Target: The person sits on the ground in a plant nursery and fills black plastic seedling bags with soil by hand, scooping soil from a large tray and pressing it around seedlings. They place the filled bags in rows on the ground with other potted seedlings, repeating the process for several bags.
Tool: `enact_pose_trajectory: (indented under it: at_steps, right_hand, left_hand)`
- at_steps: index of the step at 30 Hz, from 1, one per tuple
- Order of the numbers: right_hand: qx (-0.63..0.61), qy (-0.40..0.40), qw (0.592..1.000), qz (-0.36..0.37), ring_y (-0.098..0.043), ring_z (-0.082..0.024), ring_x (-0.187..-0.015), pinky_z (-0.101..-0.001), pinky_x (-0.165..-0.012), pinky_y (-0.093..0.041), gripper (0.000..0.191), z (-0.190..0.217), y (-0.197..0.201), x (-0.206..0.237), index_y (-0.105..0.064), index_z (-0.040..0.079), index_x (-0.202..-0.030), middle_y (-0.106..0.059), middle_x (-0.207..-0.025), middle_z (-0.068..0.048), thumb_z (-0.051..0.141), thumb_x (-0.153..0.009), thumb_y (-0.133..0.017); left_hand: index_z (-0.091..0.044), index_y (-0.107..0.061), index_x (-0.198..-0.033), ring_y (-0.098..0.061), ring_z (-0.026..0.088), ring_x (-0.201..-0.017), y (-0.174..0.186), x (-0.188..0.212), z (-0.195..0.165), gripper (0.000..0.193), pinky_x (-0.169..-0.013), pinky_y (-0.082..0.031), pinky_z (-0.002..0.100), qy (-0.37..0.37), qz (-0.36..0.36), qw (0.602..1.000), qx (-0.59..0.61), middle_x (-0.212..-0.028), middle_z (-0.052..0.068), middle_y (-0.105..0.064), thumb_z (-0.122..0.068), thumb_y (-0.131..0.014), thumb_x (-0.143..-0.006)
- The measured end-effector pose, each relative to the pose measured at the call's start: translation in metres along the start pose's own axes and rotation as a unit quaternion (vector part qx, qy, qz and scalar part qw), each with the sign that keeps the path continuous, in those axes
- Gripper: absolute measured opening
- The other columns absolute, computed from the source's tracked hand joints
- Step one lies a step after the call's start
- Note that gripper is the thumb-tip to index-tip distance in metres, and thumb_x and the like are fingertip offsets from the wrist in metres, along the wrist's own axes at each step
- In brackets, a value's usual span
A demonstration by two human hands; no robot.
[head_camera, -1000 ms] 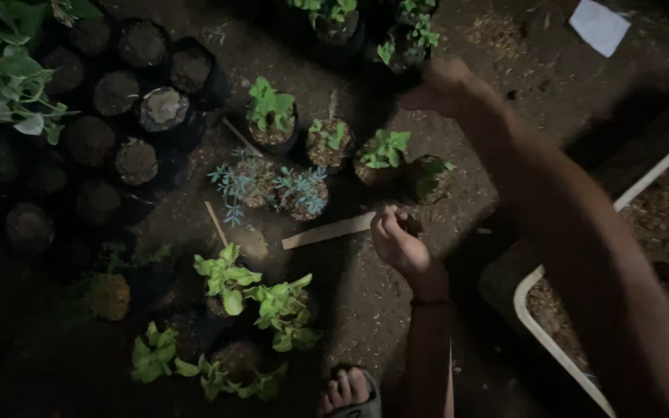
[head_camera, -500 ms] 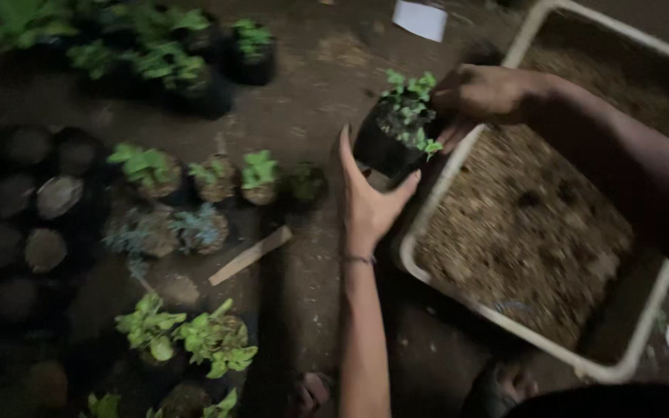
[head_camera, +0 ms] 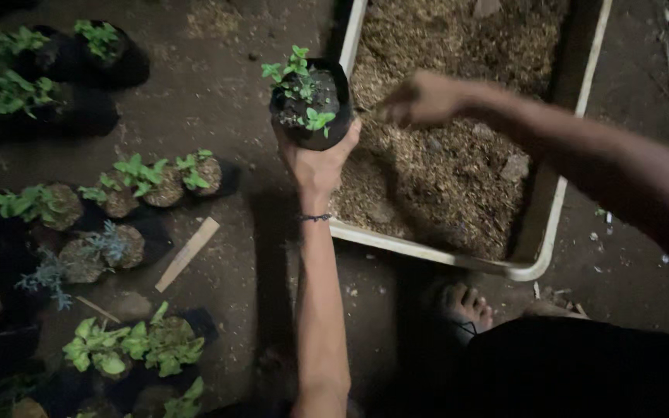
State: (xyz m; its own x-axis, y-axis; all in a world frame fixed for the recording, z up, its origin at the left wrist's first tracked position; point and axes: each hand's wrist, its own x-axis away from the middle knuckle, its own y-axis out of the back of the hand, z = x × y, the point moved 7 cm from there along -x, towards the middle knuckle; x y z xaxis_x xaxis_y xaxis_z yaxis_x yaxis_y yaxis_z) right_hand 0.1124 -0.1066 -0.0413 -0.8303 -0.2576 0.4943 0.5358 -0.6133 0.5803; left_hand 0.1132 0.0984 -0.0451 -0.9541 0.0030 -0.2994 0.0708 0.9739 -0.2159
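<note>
In the head view, I see my left hand (head_camera: 315, 159) grasping a small black planting bag (head_camera: 311, 104) from below, the fingers wrapped around its base. It holds the bag up in the air, just at the left rim of the white tray (head_camera: 427, 251). Small green seedlings (head_camera: 297, 77) grow out of the bag's top.

My right hand (head_camera: 420, 99) is over the tray, close to the right side of the bag. Its fingers are pinched together, as if they hold a little of the brown mix (head_camera: 451, 162) that fills the tray, but I cannot tell if anything is really between them.

I judge that the step in hand is adding mix to the bag around the seedlings. The next move would call for a steady, upright bag and a careful hand, so that the small stems are not buried or bent.

On the ground at the left stand other bags with plants (head_camera: 156, 178), and a flat wooden stick (head_camera: 187, 253) lies near them. A bare foot (head_camera: 466, 306) shows near the tray's near edge.

The light is poor. The far left corner is almost black, the tray's far end is cut off, and my right forearm hides part of the mix.
</note>
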Motion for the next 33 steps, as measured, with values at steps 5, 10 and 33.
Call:
enact_pose_trajectory:
  at_steps: [5, 10, 33]
  right_hand:
    - [0.302, -0.030, 0.953, 0.003, -0.046, -0.046, -0.132, -0.0560, -0.106, -0.047, 0.096, -0.040, -0.083, -0.004, -0.029, 0.011, -0.162, -0.031, -0.156, -0.021, 0.061, -0.091, -0.068]
    - [0.405, 0.006, 0.914, -0.035, -0.041, -0.046, -0.137, -0.0590, -0.096, -0.051, 0.082, -0.057, -0.123, 0.020, -0.032, 0.017, -0.158, -0.020, -0.164, -0.015, 0.055, -0.090, -0.058]
    - [0.190, -0.040, 0.974, -0.119, -0.078, -0.023, -0.075, -0.0380, -0.068, -0.065, 0.037, 0.062, 0.063, 0.073, -0.078, 0.017, -0.115, -0.080, -0.099, -0.010, 0.040, -0.086, -0.074]
  left_hand:
    - [0.000, -0.043, -0.142, -0.064, 0.027, -0.121, -0.003, 0.016, 0.008, 0.091, -0.110, -0.054, 0.044, -0.075, 0.017, 0.978, -0.196, -0.132, 0.015, -0.063, -0.026, -0.099, -0.074]
    - [0.000, -0.043, -0.141, -0.063, 0.032, -0.122, -0.015, 0.026, 0.024, 0.094, -0.108, -0.054, 0.045, -0.024, 0.004, 0.981, -0.192, -0.133, 0.019, -0.059, -0.030, -0.097, -0.070]
    - [-0.009, -0.037, -0.149, -0.058, 0.041, -0.129, -0.035, 0.034, 0.033, 0.115, -0.108, -0.051, 0.050, -0.059, 0.030, 0.961, -0.268, -0.141, 0.020, -0.055, -0.018, -0.100, -0.053]
